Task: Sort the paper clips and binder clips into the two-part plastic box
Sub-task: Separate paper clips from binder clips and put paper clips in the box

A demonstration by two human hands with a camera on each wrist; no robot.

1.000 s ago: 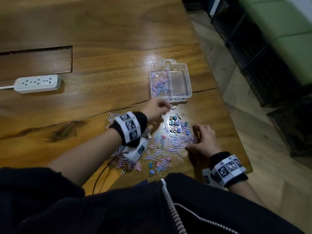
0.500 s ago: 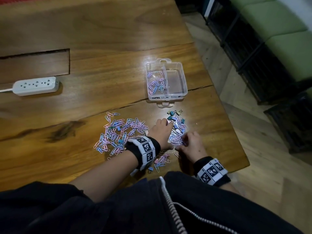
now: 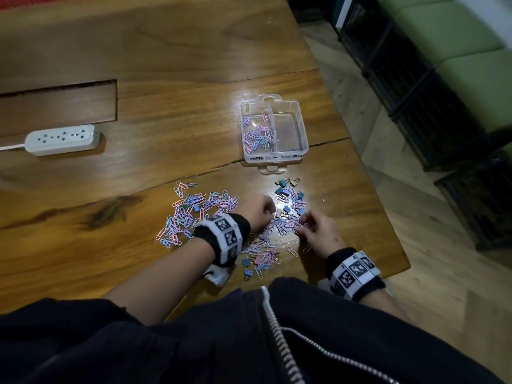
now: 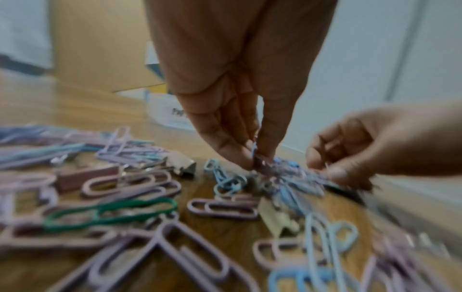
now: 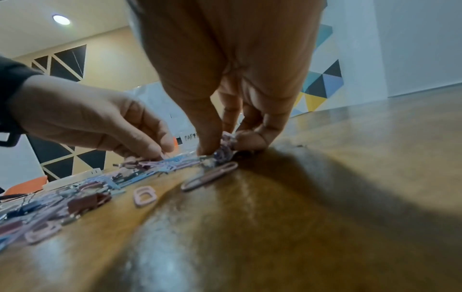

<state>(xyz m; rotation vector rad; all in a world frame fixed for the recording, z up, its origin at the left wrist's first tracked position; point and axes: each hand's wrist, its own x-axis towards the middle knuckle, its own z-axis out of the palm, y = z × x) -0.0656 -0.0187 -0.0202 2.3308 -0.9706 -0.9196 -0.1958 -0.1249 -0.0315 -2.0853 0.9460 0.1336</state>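
Note:
A clear two-part plastic box [image 3: 302, 126] stands on the wooden table, with pastel paper clips [image 3: 257, 135] in its left part; the right part looks bare. A spread of pink, blue and purple paper clips [image 3: 191, 214] mixed with small binder clips [image 3: 285, 187] lies in front of it. My left hand [image 3: 260, 212] is down in the pile, thumb and fingers pinching a few paper clips [image 4: 255, 156]. My right hand [image 3: 313, 228] is close beside it, fingertips pinching a small bunch of paper clips [image 5: 222, 152] on the table.
A white power strip [image 3: 62, 139] lies at the left. A rectangular recess [image 3: 58, 106] is cut in the tabletop behind it. The table's right edge [image 3: 388, 217] runs close to my right hand, with floor and dark shelving beyond. A dark zipped jacket fills the bottom.
My left hand drew back from the box to the pile and now pinches clips. My right hand slid slightly left toward it. The camera tilted a little.

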